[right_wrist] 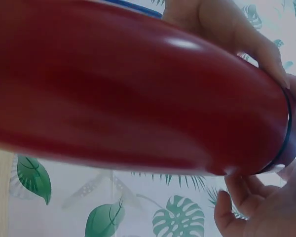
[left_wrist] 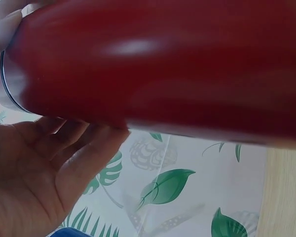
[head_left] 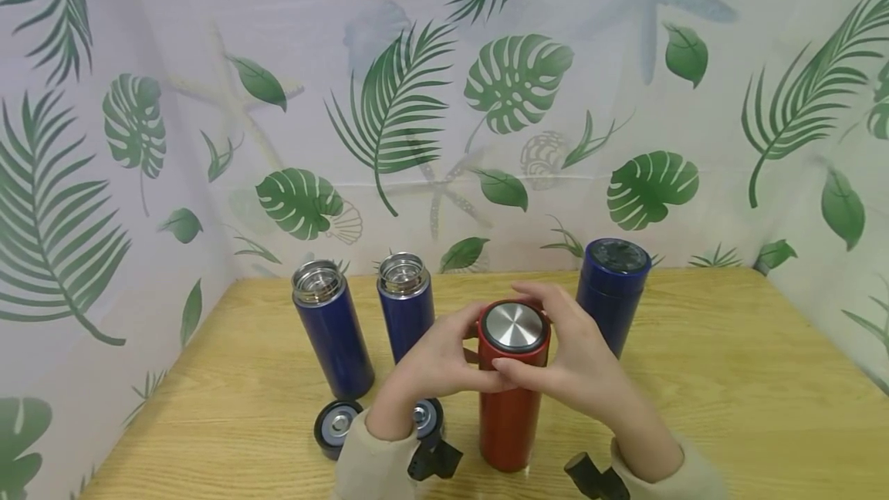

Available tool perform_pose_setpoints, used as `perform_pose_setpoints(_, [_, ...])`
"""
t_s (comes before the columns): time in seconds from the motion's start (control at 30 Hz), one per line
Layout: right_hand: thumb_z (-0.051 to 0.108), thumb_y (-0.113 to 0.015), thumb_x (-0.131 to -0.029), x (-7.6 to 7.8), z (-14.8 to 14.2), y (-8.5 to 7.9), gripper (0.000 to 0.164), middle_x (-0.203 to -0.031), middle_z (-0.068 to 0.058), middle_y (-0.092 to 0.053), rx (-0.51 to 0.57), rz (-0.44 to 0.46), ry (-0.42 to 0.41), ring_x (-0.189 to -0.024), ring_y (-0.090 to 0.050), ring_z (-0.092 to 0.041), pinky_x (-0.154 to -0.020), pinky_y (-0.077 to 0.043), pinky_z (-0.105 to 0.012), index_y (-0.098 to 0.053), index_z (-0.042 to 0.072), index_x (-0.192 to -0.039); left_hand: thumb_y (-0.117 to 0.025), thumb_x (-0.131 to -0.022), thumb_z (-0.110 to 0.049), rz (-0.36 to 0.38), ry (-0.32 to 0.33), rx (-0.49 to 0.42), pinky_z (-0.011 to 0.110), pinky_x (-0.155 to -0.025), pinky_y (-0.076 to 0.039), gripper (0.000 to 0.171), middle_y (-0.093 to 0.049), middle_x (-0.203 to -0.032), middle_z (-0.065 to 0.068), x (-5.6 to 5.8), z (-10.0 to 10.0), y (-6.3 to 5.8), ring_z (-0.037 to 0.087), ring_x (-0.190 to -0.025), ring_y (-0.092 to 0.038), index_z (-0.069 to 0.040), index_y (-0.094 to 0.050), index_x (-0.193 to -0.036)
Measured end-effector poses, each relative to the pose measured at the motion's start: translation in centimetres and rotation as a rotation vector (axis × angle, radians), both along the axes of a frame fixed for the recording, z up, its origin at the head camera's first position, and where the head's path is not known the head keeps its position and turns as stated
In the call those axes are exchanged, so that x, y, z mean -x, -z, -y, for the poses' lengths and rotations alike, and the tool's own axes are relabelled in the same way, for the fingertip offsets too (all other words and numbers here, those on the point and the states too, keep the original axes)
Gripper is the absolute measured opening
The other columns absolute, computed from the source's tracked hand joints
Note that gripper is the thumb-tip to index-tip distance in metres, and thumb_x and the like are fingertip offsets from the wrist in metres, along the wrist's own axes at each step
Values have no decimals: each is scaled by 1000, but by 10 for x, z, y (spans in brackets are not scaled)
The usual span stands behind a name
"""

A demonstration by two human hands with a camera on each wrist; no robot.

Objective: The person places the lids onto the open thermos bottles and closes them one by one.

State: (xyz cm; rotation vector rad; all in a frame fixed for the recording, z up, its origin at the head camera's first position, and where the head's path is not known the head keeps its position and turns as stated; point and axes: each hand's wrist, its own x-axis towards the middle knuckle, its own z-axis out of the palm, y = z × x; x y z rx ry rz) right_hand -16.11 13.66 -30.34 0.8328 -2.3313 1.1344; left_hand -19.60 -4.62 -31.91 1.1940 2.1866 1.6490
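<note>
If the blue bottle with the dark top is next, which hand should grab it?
Probably the right hand: it's nearer that blue bottle, while the left hand is on the other side of the red bottle. Both hold the red one, so the right would let go first.

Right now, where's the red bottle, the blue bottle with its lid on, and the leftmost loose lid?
Red bottle (head_left: 510,417), head view: its side.
Lidded blue bottle (head_left: 611,307), head view: its side.
Leftmost loose lid (head_left: 336,424), head view: its middle.

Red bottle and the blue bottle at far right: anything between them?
Yes: the head view shows the right hand, gripping the red bottle, between it and the blue bottle.
</note>
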Motion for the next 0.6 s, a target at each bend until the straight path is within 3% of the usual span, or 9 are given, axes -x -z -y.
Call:
perform_pose_setpoints(0.3, [7,-68,-76,4,-10,-1,63,-120,-4,-48,-46,13,-271,-104,-49,-17,-86,-42,-37,-34,9,-129,-71,-73,-8,37,-24,23,30,-71,-51,57,-54,-112,2,0,0,-1,12,-102,-52,-10,-44,-123])
perform_pose_setpoints(0.43, [6,-70,-73,4,-9,-2,64,-117,-3,-51,-25,-29,-256,-102,-51,-16,-85,-43,-35,-37,8,-128,-71,-72,-7,42,-38,24,29,-70,-51,57,-54,-112,4,0,0,0,14,-101,-52,-9,-45,-122])
perform_pose_setpoints(0.6, [12,-75,-70,0,-4,-2,65,-111,-2,-54,-14,-13,-157,-99,-53,-16,-82,-44,-39,-40,9,-125,-71,-70,-3,73,-71,43,26,-70,-50,57,-54,-112,7,-7,-1,-8,14,-100,-53,-5,-46,-121])
